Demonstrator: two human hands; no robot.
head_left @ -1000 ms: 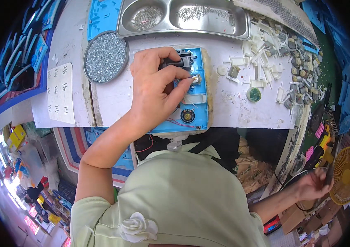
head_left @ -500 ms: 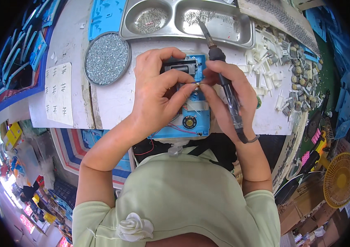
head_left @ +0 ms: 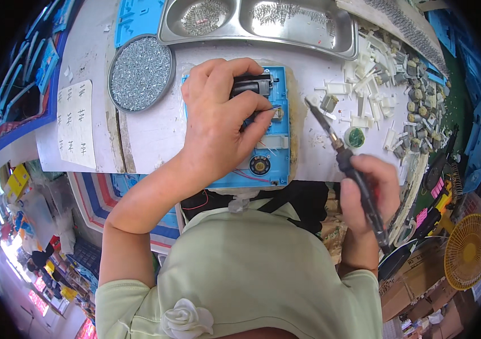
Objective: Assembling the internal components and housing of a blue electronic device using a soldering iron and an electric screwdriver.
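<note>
We pinch a small part with our left hand (head_left: 218, 121) on the blue housing (head_left: 263, 164); our right hand (head_left: 367, 189) grips the soldering iron (head_left: 342, 155), tip off the joint; soldering looks unfinished.

round tray of screws (head_left: 140, 72), steel two-well tray (head_left: 263, 22), yellow fan (head_left: 469, 251), perhaps plastic scraps (head_left: 365, 85)

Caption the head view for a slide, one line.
Left hand pinches a small part on a blue fixture while the right hand holds a soldering iron beside it.
</note>
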